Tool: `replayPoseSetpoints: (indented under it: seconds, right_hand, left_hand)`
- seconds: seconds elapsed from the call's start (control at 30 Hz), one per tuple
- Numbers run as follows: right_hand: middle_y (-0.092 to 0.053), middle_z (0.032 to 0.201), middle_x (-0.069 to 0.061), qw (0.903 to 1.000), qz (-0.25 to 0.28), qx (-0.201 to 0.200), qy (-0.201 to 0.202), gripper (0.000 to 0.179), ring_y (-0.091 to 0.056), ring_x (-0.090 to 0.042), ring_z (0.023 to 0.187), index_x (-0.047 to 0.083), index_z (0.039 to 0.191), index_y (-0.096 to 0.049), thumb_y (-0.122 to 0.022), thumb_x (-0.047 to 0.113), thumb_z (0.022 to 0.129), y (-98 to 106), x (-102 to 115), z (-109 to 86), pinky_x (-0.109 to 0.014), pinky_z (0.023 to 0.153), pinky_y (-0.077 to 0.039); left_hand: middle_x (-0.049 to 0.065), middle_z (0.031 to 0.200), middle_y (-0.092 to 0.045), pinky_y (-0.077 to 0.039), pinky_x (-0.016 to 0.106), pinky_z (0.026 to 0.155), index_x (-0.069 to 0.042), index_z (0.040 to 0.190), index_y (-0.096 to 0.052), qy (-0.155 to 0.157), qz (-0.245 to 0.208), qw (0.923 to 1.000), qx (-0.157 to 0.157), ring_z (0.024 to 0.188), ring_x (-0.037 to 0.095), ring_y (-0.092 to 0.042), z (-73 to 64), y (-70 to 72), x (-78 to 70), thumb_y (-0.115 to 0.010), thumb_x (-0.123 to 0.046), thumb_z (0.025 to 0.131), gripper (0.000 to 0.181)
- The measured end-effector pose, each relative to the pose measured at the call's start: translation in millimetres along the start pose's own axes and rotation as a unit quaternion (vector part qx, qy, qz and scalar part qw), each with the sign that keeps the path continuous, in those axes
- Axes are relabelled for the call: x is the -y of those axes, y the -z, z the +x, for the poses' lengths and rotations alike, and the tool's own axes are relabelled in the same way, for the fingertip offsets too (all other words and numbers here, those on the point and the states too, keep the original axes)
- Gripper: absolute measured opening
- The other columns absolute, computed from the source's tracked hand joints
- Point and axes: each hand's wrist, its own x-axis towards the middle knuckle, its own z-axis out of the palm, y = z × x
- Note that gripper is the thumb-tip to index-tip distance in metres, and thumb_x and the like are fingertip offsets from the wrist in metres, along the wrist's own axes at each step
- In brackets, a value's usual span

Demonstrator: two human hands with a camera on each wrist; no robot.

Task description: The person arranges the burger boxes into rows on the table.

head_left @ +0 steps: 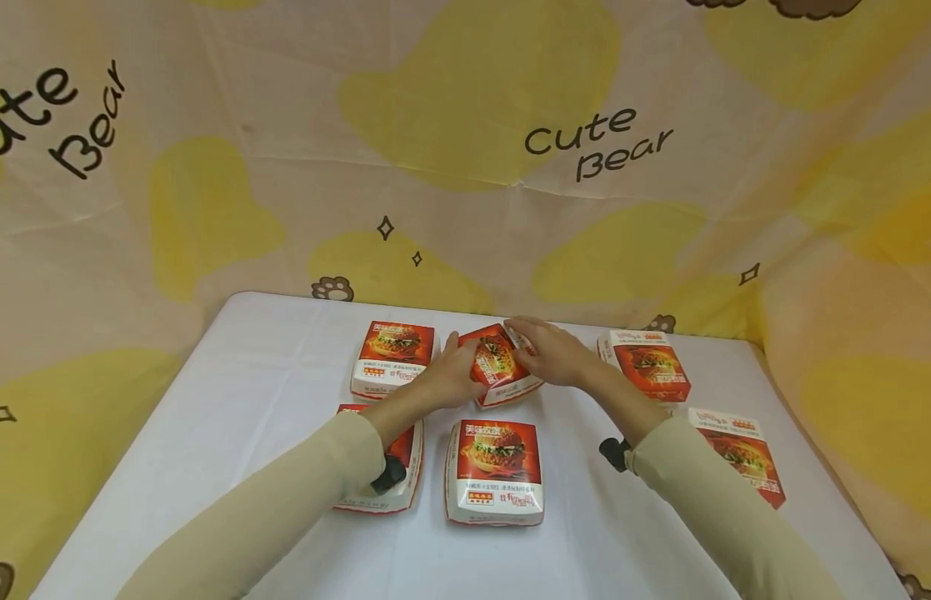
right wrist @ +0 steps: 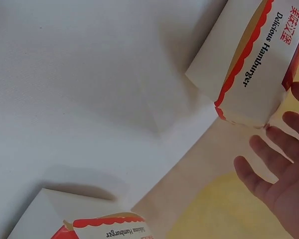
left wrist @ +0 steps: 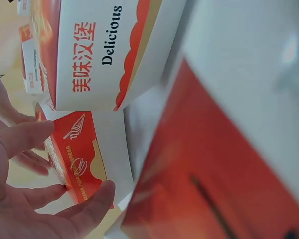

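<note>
A red-and-white hamburger box (head_left: 497,357) sits at the back middle of the white table, turned at an angle. My left hand (head_left: 448,377) is at its left side; in the left wrist view the fingertips (left wrist: 105,193) touch its red side (left wrist: 84,154) and the thumb is at its top edge. From the right, my right hand (head_left: 553,350) reaches the same box. In the right wrist view the right fingers (right wrist: 259,172) spread fairly straight at the corner of the box (right wrist: 259,59), partly beyond the frame edge.
Similar boxes stand around: back left (head_left: 396,348), front left (head_left: 416,454) partly under my left forearm, front middle (head_left: 495,458), back right (head_left: 648,367) and front right (head_left: 743,454) partly behind my right sleeve. A patterned cloth (head_left: 465,150) hangs behind the table (head_left: 232,433).
</note>
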Motion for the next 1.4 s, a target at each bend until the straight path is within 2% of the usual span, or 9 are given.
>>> replayPoseSetpoints:
  seconds: [0.1,0.2,0.33,0.5,0.67,0.83,0.93,1.13,1.4]
  right_hand:
    - [-0.042,0.151,-0.021,1.0000,-0.002,0.005,0.000,0.055,-0.041,-0.041,0.138,0.005,0.147,-0.046,-0.063,0.019,0.097,0.1,1.0,0.1,-0.058,0.108,-0.037]
    - [-0.043,0.150,-0.022,0.9999,-0.015,0.005,-0.005,0.054,-0.045,-0.042,0.134,0.005,0.146,-0.047,-0.063,0.021,0.097,-0.1,1.3,0.1,-0.059,0.105,-0.040]
    - [-0.046,0.146,-0.021,0.9994,-0.031,-0.003,-0.012,0.053,-0.052,-0.042,0.127,0.007,0.144,-0.050,-0.064,0.024,0.096,-0.2,1.4,0.1,-0.059,0.100,-0.045]
    - [-0.050,0.142,-0.020,0.9989,-0.039,-0.023,-0.011,0.055,-0.056,-0.042,0.122,0.007,0.144,-0.050,-0.066,0.025,0.095,-0.2,0.9,0.6,-0.059,0.096,-0.047]
    - [-0.043,0.150,-0.022,0.9996,-0.024,-0.012,0.000,0.055,-0.048,-0.044,0.131,0.006,0.147,-0.047,-0.063,0.022,0.096,-1.0,0.2,0.9,-0.060,0.103,-0.041]
    - [-0.044,0.148,-0.024,0.9994,-0.031,0.008,-0.015,0.052,-0.046,-0.045,0.133,0.007,0.144,-0.050,-0.059,0.024,0.097,-1.9,0.6,-0.1,-0.062,0.103,-0.040]
    - [-0.046,0.146,-0.024,0.9987,-0.045,0.004,-0.023,0.053,-0.047,-0.044,0.131,0.006,0.144,-0.050,-0.060,0.028,0.097,-1.9,0.8,-1.0,-0.063,0.102,-0.041]
    - [-0.051,0.142,-0.024,0.9976,-0.062,-0.009,-0.028,0.054,-0.051,-0.043,0.127,0.007,0.143,-0.051,-0.060,0.035,0.097,-1.4,0.6,-2.2,-0.062,0.098,-0.044]
    - [-0.055,0.135,-0.022,0.9980,-0.056,-0.015,-0.024,0.052,-0.058,-0.041,0.118,0.006,0.143,-0.051,-0.058,0.030,0.097,-1.4,-2.7,-4.5,-0.059,0.092,-0.049]
  left_hand:
    - [0.027,0.153,-0.028,-0.041,0.052,0.105,-0.002,0.152,-0.036,-0.001,-0.002,1.0000,-0.008,0.135,0.046,-0.039,-0.4,-0.4,-0.9,-0.072,-0.020,0.089,0.075]
    - [0.024,0.149,-0.033,-0.044,0.051,0.102,-0.002,0.151,-0.037,-0.004,-0.008,0.9998,-0.017,0.130,0.042,-0.045,-0.6,-0.7,-2.4,-0.074,-0.022,0.087,0.076]
    - [0.025,0.153,-0.032,-0.040,0.052,0.107,-0.002,0.151,-0.037,-0.009,-0.020,0.9996,-0.017,0.135,0.040,-0.042,-0.8,-2.0,-3.1,-0.074,-0.020,0.088,0.075]
    - [0.028,0.154,-0.030,-0.037,0.051,0.110,-0.001,0.153,-0.033,-0.011,-0.012,0.9997,-0.015,0.138,0.041,-0.038,-0.6,-4.8,0.2,-0.069,-0.014,0.092,0.071]
    - [0.026,0.142,-0.043,-0.043,0.051,0.104,-0.005,0.153,-0.034,-0.016,-0.020,0.9995,-0.019,0.128,0.038,-0.049,-0.4,-5.7,1.9,-0.067,-0.012,0.093,0.069]
    - [0.020,0.128,-0.052,-0.048,0.048,0.095,-0.007,0.150,-0.039,-0.010,-0.035,0.9990,-0.026,0.111,0.031,-0.056,-2.6,-4.3,-0.7,-0.071,-0.015,0.089,0.070]
    - [0.017,0.124,-0.053,-0.048,0.046,0.093,-0.005,0.150,-0.039,-0.012,-0.043,0.9988,-0.019,0.106,0.028,-0.055,-3.6,-3.1,-2.7,-0.072,-0.016,0.088,0.071]
    - [0.022,0.132,-0.051,-0.047,0.046,0.095,-0.001,0.151,-0.038,-0.027,-0.022,0.9993,-0.010,0.111,0.030,-0.054,-3.3,-1.9,-4.0,-0.071,-0.014,0.085,0.074]
    - [0.020,0.122,-0.053,-0.049,0.042,0.085,0.000,0.145,-0.045,-0.027,-0.012,0.9995,-0.013,0.098,0.027,-0.056,-2.7,-1.4,-4.2,-0.072,-0.015,0.084,0.069]
